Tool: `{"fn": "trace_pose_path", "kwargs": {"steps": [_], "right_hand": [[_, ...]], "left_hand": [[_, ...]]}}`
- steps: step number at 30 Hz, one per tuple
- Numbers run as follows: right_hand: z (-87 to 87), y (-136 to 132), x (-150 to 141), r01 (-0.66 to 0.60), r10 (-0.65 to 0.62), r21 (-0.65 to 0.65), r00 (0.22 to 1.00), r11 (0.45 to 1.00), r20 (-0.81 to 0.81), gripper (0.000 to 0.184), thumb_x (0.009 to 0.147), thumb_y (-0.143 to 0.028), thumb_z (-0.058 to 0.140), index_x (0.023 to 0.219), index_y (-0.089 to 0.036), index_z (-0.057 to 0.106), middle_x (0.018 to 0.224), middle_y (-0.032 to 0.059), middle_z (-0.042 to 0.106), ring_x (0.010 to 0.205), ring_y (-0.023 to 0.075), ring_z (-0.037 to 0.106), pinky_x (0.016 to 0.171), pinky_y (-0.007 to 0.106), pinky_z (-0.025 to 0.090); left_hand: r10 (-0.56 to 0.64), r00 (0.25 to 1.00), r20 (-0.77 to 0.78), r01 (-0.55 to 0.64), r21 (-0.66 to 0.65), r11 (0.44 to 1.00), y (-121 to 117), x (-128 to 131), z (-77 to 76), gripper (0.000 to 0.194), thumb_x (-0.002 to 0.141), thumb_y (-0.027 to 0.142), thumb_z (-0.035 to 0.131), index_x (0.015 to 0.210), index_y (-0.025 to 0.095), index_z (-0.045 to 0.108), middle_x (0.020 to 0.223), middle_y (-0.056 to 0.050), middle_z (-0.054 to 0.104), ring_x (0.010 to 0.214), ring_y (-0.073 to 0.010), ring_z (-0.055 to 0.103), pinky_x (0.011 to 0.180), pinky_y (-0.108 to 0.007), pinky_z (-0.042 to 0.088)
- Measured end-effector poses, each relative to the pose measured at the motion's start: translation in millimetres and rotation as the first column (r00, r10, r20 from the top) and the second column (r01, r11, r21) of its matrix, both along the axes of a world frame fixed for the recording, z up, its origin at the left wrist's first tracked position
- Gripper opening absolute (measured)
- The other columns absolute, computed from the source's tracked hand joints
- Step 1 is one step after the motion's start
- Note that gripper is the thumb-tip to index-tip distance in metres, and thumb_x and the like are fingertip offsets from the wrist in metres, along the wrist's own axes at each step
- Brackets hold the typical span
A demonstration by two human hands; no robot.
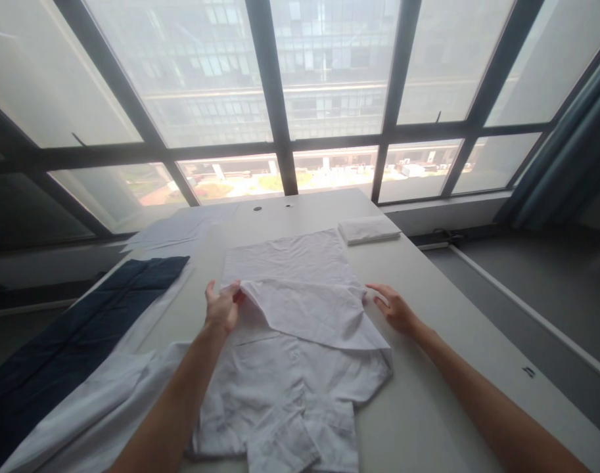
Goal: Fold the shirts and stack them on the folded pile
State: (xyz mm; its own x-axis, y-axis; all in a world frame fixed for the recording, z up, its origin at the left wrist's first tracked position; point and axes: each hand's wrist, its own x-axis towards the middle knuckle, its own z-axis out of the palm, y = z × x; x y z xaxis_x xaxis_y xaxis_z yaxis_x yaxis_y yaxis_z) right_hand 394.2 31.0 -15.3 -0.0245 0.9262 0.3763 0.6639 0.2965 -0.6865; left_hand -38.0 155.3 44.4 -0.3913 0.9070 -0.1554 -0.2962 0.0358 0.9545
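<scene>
A white shirt [300,315] lies spread on the pale table [428,289], its lower part nearest me. My left hand [223,309] pinches the left end of a folded-over flap of the shirt, fingers closed on the cloth. At the right side of the same flap, my right hand [393,307] rests on the shirt's edge. Its fingers are curled against the fabric, and I cannot see whether they grip it.
A small folded white cloth [369,230] sits at the far right of the table. A dark navy garment [83,328] lies along the left over more white cloth [97,407]. Large windows [280,98] run behind the table; grey floor [526,276] and a curtain [570,164] are right.
</scene>
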Motion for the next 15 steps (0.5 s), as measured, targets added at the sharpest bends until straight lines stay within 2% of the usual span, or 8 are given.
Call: {"fn": "trace_pose_path", "kwargs": {"steps": [4,7,9,12,14,15], "right_hand": [[0.8,13.1,-9.3,0.005,-0.005,0.007,1.0,1.0,0.008,0.037,0.089,-0.022,0.055,0.123,-0.022,0.068,0.123,0.0096,0.071,0.117,0.0263,0.063,0.104,0.042,0.048],[-0.5,16.5,-11.5,0.001,-0.001,-0.002,0.997,1.0,0.076,0.038,0.088,-0.019,0.055,0.123,-0.023,0.068,0.118,0.0092,0.072,0.112,0.0265,0.063,0.102,0.042,0.047],[-1.1,15.7,-12.0,0.003,-0.002,-0.008,0.987,1.0,0.159,0.039,0.089,-0.018,0.054,0.126,-0.025,0.066,0.119,0.0083,0.071,0.113,0.0262,0.061,0.101,0.042,0.045],[-0.8,13.8,-13.3,0.035,-0.031,-0.011,0.966,0.999,0.257,0.043,0.089,-0.016,0.054,0.131,-0.025,0.063,0.123,0.0076,0.069,0.115,0.0253,0.06,0.101,0.039,0.043],[-0.1,13.3,-14.2,0.051,-0.046,-0.01,0.96,0.999,0.275,0.045,0.089,-0.015,0.054,0.133,-0.025,0.061,0.123,0.0075,0.069,0.115,0.024,0.06,0.1,0.037,0.042],[0.4,13.3,-14.5,0.052,-0.047,-0.01,0.96,0.999,0.277,0.045,0.089,-0.015,0.054,0.133,-0.025,0.06,0.123,0.0073,0.069,0.114,0.0234,0.059,0.1,0.036,0.042]], "left_hand": [[-0.005,0.982,-0.186,0.012,0.038,0.999,-6.0,4.9,-13.7,0.097,0.063,0.002,0.076,0.147,0.034,0.038,0.101,0.001,0.062,0.076,-0.0104,0.063,0.066,-0.02,0.053],[-0.01,0.941,-0.338,0.03,0.056,0.998,-0.9,5.4,-8.2,0.095,0.058,0.002,0.071,0.146,0.029,0.045,0.08,0.006,0.057,0.063,-0.0082,0.057,0.059,-0.018,0.049],[-0.077,0.931,-0.357,0.104,0.057,0.993,10.7,6.9,7.7,0.091,0.057,0.004,0.066,0.143,0.024,0.05,0.069,0.008,0.051,0.056,-0.0073,0.053,0.057,-0.018,0.047],[-0.214,0.944,-0.252,0.239,0.073,0.968,38.1,12.1,44.3,0.082,0.057,0.004,0.062,0.137,0.017,0.055,0.067,0.006,0.054,0.056,-0.0093,0.055,0.056,-0.019,0.047],[-0.235,0.951,-0.203,0.257,0.089,0.962,58.2,16.8,67.9,0.077,0.059,0.004,0.059,0.136,0.014,0.053,0.07,0.002,0.059,0.06,-0.0113,0.059,0.058,-0.019,0.048],[-0.227,0.946,-0.234,0.251,0.079,0.965,67.2,19.2,76.7,0.076,0.061,0.003,0.057,0.136,0.013,0.051,0.072,0.0,0.06,0.063,-0.0116,0.06,0.06,-0.019,0.049]]}}
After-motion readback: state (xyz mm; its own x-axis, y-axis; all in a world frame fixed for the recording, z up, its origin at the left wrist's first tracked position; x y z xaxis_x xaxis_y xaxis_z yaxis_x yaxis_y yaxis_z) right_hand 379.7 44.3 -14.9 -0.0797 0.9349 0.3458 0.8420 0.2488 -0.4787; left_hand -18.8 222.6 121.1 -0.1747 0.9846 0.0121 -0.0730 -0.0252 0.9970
